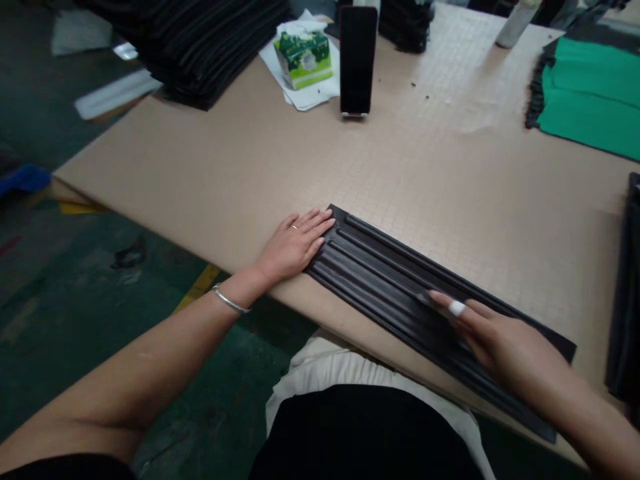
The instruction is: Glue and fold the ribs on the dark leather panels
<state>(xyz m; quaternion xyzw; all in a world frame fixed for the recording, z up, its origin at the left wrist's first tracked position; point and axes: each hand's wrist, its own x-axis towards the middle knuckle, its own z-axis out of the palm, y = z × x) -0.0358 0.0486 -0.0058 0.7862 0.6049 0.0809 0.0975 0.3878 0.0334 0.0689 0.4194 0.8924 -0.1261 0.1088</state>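
Strip [380, 273] of dark, ridged stuff is laid flat on the counter [440, 173], close to its near edge and running along it. By its looks, leather or something like it is used. The left hand [295, 243] is laid palm down over the strip's left end, with its fingers stretched out and nothing gripped. In the right hand [500, 340], held over the other half, a small grey thing [424, 297] is pinched at the fingertips; what it is cannot be told through the blur. Whether the strip is touched by it cannot be told either.

The strip is likely light, and easily lifted. It is probably soft and bendy at the thin, flat ends, and a bit stiffer along the long ridges, where it seems to be padded or folded. A sag in the middle can be expected if only one end is picked up. Since the top is smooth and shiny, some sliding may be felt, so a flat palm is a good way for it to be pinned. It is not likely to be broken, but it could be scratched or creased. For lifting, both short ends are best held.
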